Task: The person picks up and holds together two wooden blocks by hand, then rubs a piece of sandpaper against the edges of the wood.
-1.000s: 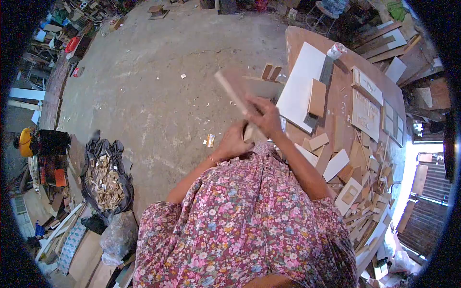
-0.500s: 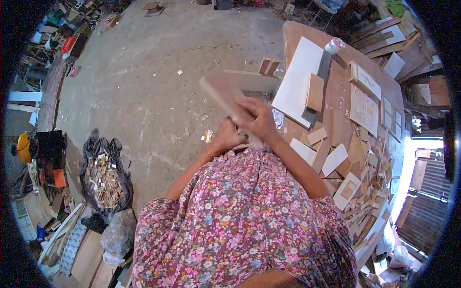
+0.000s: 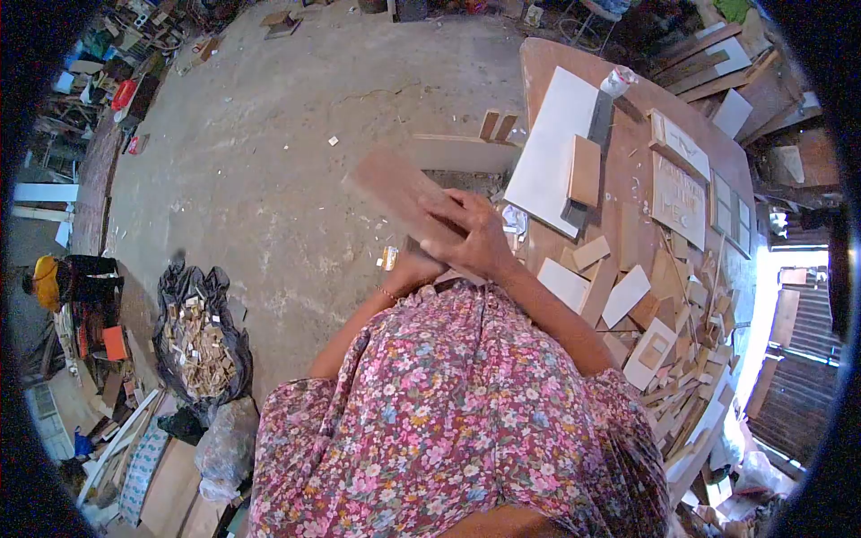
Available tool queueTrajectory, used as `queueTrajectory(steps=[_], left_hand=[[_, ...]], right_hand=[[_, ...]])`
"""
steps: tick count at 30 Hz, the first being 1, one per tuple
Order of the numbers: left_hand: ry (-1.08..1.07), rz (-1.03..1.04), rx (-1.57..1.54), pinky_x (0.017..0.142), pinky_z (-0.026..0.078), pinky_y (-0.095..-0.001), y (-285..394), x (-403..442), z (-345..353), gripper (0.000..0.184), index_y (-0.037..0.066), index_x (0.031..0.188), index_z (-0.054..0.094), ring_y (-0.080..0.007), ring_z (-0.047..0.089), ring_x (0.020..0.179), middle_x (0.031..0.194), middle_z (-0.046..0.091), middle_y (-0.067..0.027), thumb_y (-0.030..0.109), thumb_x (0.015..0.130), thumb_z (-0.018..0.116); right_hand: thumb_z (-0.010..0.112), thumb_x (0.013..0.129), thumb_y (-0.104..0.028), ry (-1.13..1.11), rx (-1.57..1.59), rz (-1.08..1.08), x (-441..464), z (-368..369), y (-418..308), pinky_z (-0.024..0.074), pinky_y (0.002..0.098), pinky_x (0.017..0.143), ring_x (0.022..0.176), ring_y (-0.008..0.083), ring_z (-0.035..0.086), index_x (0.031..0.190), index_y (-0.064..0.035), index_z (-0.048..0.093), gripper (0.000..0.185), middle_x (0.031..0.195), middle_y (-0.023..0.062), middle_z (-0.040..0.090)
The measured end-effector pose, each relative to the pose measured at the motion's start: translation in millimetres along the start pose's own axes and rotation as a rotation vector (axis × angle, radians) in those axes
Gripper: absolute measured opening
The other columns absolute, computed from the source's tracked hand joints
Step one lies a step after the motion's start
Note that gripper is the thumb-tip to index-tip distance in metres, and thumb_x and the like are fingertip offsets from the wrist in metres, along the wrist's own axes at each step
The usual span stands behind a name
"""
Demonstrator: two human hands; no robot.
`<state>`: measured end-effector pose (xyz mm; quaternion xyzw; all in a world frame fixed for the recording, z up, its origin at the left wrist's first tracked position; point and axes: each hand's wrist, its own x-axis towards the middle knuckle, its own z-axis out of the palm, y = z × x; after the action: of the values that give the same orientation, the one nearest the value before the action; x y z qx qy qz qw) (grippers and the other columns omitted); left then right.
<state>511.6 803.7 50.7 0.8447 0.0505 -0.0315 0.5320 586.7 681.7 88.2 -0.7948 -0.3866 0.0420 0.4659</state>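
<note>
In front of my waist, my right hand (image 3: 480,235) grips the near end of a flat, brown rectangular wooden board (image 3: 395,186). Its fingers lie across the top face, and the far end is blurred, pointing up and left. Under the board, close to the dress, is my left hand (image 3: 418,269), closed, its fingers mostly covered by the board. Whatever it grips is hidden. A pale edge (image 3: 462,275) shows below the right hand, too little of it to name.
At right stands a wooden table (image 3: 556,58) with a white panel (image 3: 556,134), a tin (image 3: 619,82) and heaped wood offcuts. A low board (image 3: 466,154) stands ahead. On the floor at left lies a black sack (image 3: 170,296) of wood scraps beside a clear plastic bag (image 3: 226,444).
The board has turned its broad face more toward me, and its far end has swung left and down. My right hand stays on it; my left is now more covered.
</note>
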Motion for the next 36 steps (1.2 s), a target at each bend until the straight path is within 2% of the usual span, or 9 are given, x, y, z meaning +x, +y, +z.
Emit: queueTrajectory(steps=[3, 6, 17, 20, 23, 24, 29, 32, 36], left_hand=[[-0.055, -0.106, 0.042, 0.084, 0.044, -0.0395, -4.1, -2.3, -2.7, 0.057, -0.001, 0.111, 0.051, -0.0347, 0.055, 0.097, 0.105, 0.057, -0.0219, 0.021, 0.06, 0.066], [0.06, 0.063, 0.168, 0.084, 0.044, -0.041, 7.7, -10.9, 6.6, 0.061, -0.004, 0.11, 0.048, -0.0383, 0.055, 0.091, 0.093, 0.057, -0.0232, 0.021, 0.058, 0.066], [0.036, -0.01, 0.011, 0.081, 0.045, -0.0411, -4.3, -5.7, 5.7, 0.056, -0.005, 0.105, 0.053, -0.0373, 0.057, 0.092, 0.097, 0.058, -0.0245, 0.021, 0.057, 0.067], [0.045, 0.035, 0.113, 0.078, 0.046, -0.0416, 6.8, -9.7, 7.5, 0.06, -0.006, 0.107, 0.05, -0.0396, 0.057, 0.087, 0.092, 0.058, -0.026, 0.021, 0.057, 0.066], [0.123, 0.014, -0.022, 0.077, 0.046, -0.041, -6.7, -5.9, 14.4, 0.058, -0.006, 0.106, 0.051, -0.0394, 0.057, 0.087, 0.093, 0.058, -0.0262, 0.021, 0.057, 0.066], [-0.178, -0.102, 0.031, 0.077, 0.046, -0.0401, -11.8, -0.6, 2.6, 0.055, -0.006, 0.104, 0.052, -0.0381, 0.058, 0.087, 0.092, 0.059, -0.026, 0.02, 0.057, 0.066], [0.009, -0.046, 0.029, 0.079, 0.046, -0.04, -8.1, -4.9, 6.3, 0.057, -0.005, 0.105, 0.053, -0.0373, 0.058, 0.089, 0.094, 0.059, -0.025, 0.021, 0.057, 0.068], [0.013, 0.028, 0.132, 0.082, 0.045, -0.0404, 12.5, -13.8, 8.6, 0.061, -0.005, 0.11, 0.049, -0.0378, 0.056, 0.094, 0.098, 0.057, -0.0247, 0.021, 0.058, 0.068], [0.054, -0.018, 0.028, 0.082, 0.045, -0.0404, 2.6, -19.4, 13.5, 0.061, -0.005, 0.11, 0.049, -0.0369, 0.056, 0.094, 0.098, 0.058, -0.0242, 0.021, 0.058, 0.068]], right_hand=[[0.071, 0.066, -0.034, 0.013, -0.074, 0.03, 3.2, 0.4, 14.0, 0.0432, 0.0352, 0.088, 0.101, 0.0265, 0.057, 0.115, -0.009, 0.058, 0.057, 0.108, 0.0152, 0.06], [0.07, 0.067, -0.034, 0.019, 0.073, 0.252, 10.1, -3.7, 44.7, 0.0434, 0.0319, 0.087, 0.1, 0.0247, 0.057, 0.114, -0.0077, 0.059, 0.055, 0.107, 0.016, 0.06], [0.07, 0.067, -0.035, 0.059, -0.026, 0.022, 4.2, 1.8, 35.2, 0.0404, 0.0362, 0.091, 0.105, 0.027, 0.054, 0.113, -0.013, 0.06, 0.052, 0.107, 0.0116, 0.061], [0.069, 0.068, -0.033, -0.022, -0.001, 0.281, 14.3, -4.5, 48.4, 0.0444, 0.0318, 0.086, 0.098, 0.0258, 0.058, 0.112, -0.0116, 0.06, 0.05, 0.108, 0.013, 0.061], [0.07, 0.068, -0.032, 0.037, 0.133, 0.129, 6.2, 2.7, 28.3, 0.044, 0.0326, 0.087, 0.099, 0.0254, 0.058, 0.112, -0.0105, 0.06, 0.05, 0.108, 0.0132, 0.06], [0.07, 0.068, -0.032, 0.002, -0.008, 0.017, 0.4, 4.8, 15.8, 0.0437, 0.033, 0.087, 0.1, 0.0252, 0.057, 0.111, -0.0079, 0.06, 0.05, 0.108, 0.0132, 0.06], [0.07, 0.068, -0.031, 0.027, -0.055, -0.063, 11.1, -5.2, 22.7, 0.044, 0.0333, 0.087, 0.1, 0.0259, 0.058, 0.112, -0.0077, 0.06, 0.05, 0.108, 0.0142, 0.06], [0.069, 0.069, -0.031, 0.02, 0.076, 0.284, 15.8, -5.5, 46.8, 0.046, 0.0315, 0.084, 0.096, 0.028, 0.06, 0.114, -0.0106, 0.059, 0.05, 0.106, 0.0162, 0.061], [0.069, 0.069, -0.032, 0.0, 0.028, 0.223, 4.4, 0.6, 27.3, 0.0441, 0.0328, 0.087, 0.101, 0.0266, 0.057, 0.114, -0.0111, 0.059, 0.051, 0.109, 0.0143, 0.06]])
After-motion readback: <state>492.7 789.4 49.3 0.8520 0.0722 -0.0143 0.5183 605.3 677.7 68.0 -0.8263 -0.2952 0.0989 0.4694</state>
